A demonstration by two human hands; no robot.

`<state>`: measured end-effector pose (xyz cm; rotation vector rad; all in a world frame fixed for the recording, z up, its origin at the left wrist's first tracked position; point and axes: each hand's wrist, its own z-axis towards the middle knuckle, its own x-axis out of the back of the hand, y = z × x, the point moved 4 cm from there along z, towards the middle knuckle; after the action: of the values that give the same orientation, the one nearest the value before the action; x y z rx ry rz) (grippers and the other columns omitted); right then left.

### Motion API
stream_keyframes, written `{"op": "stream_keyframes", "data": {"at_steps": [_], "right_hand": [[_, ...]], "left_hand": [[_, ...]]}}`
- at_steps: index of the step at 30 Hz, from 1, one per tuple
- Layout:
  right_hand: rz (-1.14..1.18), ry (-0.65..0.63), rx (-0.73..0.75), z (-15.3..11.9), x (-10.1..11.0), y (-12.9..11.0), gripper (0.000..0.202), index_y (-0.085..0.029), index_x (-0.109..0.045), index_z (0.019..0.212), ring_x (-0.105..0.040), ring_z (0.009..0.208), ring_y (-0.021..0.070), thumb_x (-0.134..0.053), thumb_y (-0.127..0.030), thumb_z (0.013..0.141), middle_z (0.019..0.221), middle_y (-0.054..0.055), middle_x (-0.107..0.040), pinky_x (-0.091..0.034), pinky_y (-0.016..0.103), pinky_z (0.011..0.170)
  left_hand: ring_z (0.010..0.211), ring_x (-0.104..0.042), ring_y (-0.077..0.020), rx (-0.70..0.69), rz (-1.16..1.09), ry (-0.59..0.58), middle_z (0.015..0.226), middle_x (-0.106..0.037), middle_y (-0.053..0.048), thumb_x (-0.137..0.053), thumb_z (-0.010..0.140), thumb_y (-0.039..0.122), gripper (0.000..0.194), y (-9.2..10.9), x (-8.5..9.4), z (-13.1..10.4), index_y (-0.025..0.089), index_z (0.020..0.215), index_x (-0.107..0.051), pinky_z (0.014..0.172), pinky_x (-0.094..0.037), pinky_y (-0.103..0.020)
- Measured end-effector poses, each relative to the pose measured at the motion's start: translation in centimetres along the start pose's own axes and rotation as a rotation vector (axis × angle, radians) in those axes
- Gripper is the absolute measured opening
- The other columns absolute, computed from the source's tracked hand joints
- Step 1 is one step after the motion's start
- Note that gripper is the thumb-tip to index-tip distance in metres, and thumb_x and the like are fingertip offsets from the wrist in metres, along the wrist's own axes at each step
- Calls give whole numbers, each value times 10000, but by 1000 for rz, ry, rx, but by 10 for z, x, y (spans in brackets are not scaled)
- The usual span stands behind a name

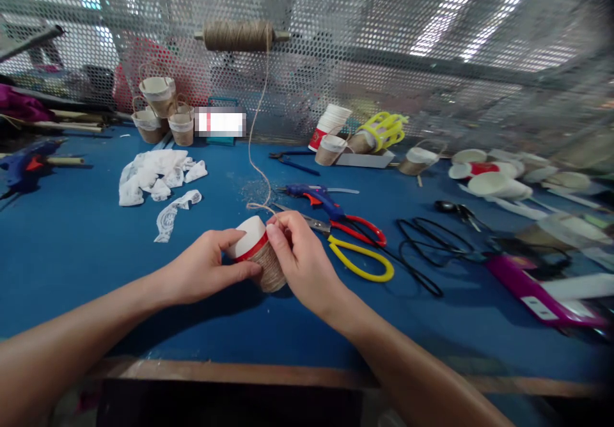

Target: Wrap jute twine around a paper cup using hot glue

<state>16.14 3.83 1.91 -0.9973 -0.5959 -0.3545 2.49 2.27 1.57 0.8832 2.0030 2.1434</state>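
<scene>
A paper cup (271,273), tilted above the blue table, is wrapped in jute twine over most of its side, with a red band and white part showing. My left hand (211,267) grips it from the left, thumb and fingers around it. At the cup's right side, my right hand (300,257) pinches the twine (259,206) against the red band. That strand runs up to a twine spool (237,36) on a rod at the mesh screen. Just beyond my right hand lie scissors (359,257) with red and yellow handles and a blue glue gun (316,198).
White lace (153,174) lies at left, near another glue gun (31,165). Finished twine-covered cups (181,126) stand at back left. Stacked paper cups (330,123) and pliers (297,162) are behind. A black cable (422,241) and purple object (542,286) lie right.
</scene>
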Motion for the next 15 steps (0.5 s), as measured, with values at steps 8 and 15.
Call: {"op": "stream_keyframes", "data": {"at_steps": [8,15], "right_hand": [[-169,33,-26,-3,-4,0,170,-209,-371,799,-528,797,186,-283,-315,897,874,80,-510,-440,364,695],[-330,59,127,-6,-6,-10,196,-208,-357,773,-537,781,200,-263,-325,899,863,96,-509,-453,317,555]], "left_hand": [[713,-514,-150,10,-22,1,795,-598,-33,-574,741,254,219,0,-3,1,94,889,-579,678,-422,-266],[654,-498,-136,72,-59,4,724,-568,-16,-529,741,279,196,4,-4,1,101,819,-554,617,-418,-257]]}}
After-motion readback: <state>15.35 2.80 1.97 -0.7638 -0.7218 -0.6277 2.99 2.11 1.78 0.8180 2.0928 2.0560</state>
